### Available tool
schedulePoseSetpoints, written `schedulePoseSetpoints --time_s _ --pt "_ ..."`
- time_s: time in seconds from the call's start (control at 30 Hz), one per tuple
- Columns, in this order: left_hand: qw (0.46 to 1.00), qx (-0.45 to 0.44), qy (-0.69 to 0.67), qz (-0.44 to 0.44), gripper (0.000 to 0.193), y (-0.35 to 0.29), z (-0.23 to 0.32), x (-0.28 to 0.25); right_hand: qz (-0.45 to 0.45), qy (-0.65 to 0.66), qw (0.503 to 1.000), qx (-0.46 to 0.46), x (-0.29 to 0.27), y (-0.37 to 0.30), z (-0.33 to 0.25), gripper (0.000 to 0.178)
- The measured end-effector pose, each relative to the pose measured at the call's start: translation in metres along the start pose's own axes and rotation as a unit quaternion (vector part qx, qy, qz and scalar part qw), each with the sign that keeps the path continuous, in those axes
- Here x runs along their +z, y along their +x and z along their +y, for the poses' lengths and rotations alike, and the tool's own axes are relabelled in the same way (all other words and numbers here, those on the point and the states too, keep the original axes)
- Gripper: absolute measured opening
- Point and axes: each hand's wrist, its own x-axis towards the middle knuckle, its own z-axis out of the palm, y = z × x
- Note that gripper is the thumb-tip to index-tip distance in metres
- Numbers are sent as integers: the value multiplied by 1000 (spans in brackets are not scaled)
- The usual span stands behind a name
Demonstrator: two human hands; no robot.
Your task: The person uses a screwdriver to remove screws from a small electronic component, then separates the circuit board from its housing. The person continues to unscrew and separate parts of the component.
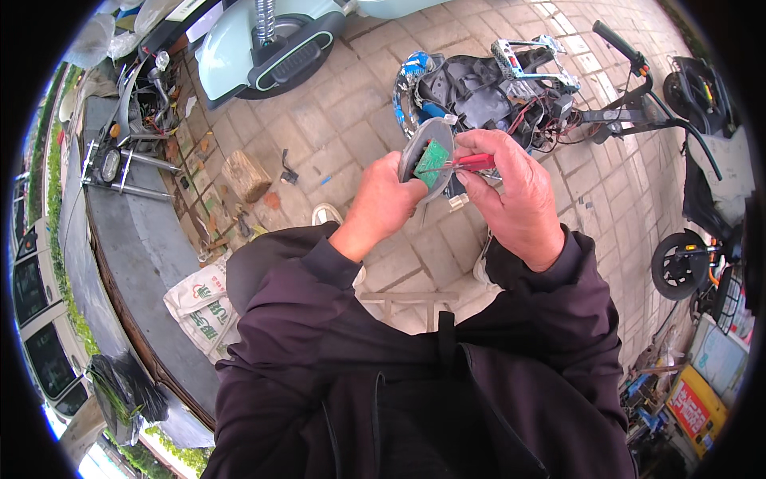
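My left hand (381, 203) holds a grey oval plastic housing (418, 148) with a green circuit board (434, 163) set inside it, tilted toward me. My right hand (511, 188) grips a red-handled tool (474, 163), a screwdriver by its look, and its thin metal tip rests on the green board. Both hands are raised at chest height, close together, above the brick paving. Dark sleeves cover both forearms.
A partly stripped scooter (511, 88) with exposed wires and a black handlebar (630, 56) lies just beyond the hands. A pale green scooter (263, 40) stands at top left. A wooden block (246, 176), a printed sack (199, 307), a stone ledge (128, 239) and a small wheel (678, 263) surround me.
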Motion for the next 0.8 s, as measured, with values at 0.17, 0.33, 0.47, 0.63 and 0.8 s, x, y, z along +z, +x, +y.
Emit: schedulePoseSetpoints --time_s 0.17,0.33,0.47,0.63,0.8 --pt "1000 6 1 -6 22 -2 -1 -1 3 -54 998 39 0 -8 1 35" --pt "1000 -11 -16 4 22 -3 2 1 -32 -71 997 -15 -2 -7 6 32" --pt "1000 -26 -5 7 23 -2 2 -2 -16 -8 1000 -5 0 -5 4 31" --pt "1000 -7 -19 5 23 -1 0 1 25 -21 999 15 3 -7 1 29" --pt "1000 -5 -27 3 22 -2 1 0 14 -49 998 36 4 -9 2 30"
